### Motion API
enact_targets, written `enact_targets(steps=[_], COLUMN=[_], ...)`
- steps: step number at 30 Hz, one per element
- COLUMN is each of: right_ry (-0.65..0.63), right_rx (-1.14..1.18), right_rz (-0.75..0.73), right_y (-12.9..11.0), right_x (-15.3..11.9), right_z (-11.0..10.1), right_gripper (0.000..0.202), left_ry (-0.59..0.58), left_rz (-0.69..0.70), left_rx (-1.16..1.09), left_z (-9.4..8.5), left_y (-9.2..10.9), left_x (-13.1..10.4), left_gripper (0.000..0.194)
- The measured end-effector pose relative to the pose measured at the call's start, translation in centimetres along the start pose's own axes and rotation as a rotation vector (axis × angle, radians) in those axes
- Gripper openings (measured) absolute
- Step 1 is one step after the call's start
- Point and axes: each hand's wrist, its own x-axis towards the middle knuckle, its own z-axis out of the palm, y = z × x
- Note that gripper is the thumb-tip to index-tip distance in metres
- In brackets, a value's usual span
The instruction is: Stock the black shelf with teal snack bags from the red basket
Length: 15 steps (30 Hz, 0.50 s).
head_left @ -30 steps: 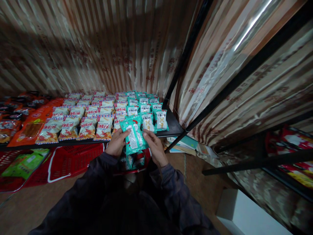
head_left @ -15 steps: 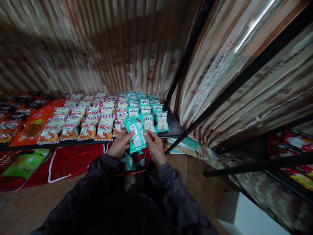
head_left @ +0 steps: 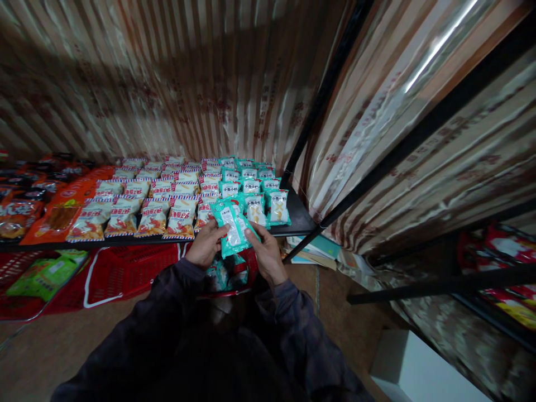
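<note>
A teal snack bag, its printed back facing up, is held between both of my hands just in front of the shelf edge. My left hand pinches its left side, thumb on top. On the other side, my right hand grips the right edge with thumb and fingers. Rows of matching teal snack bags stand on the black shelf behind it, fronts showing. Below my hands, more teal bags lie in a red basket, partly hidden by my arms.
White-and-orange snack bags fill the shelf to the left, then orange and black packets. Red baskets sit below, one with green packets. Black posts slant at right; a white box stands on the floor.
The held teal bag has tilted a little, and my right thumb lies further over its face. The camera view has shifted slightly. Both hands keep their hold.
</note>
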Motion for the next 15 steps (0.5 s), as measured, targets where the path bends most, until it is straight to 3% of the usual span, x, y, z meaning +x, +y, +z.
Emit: enact_targets(steps=[5, 10, 12, 15], right_ry=[0.021, 0.091, 0.037, -0.089], right_rx=[-0.197, -0.723, -0.866, -0.943], right_rz=[-0.061, -0.547, -0.713, -0.796], right_y=[0.6, -0.2, -0.5, -0.5], right_x=[0.2, -0.1, -0.2, -0.1], right_z=[-0.5, -1.1, -1.3, -1.4], right_gripper=[0.044, 0.049, 0.049, 0.058], left_ry=[-0.022, 0.015, 0.017, 0.027], left_rz=[-0.001, -0.008, 0.000, -0.008], left_rx=[-0.019, 0.033, 0.049, 0.067], left_z=[0.0, 0.1, 0.3, 0.6], left_y=[-0.4, -0.6, -0.5, -0.4], left_x=[0.0, 0.0, 0.0, -0.2], left_gripper=[0.050, 0.051, 0.051, 0.051])
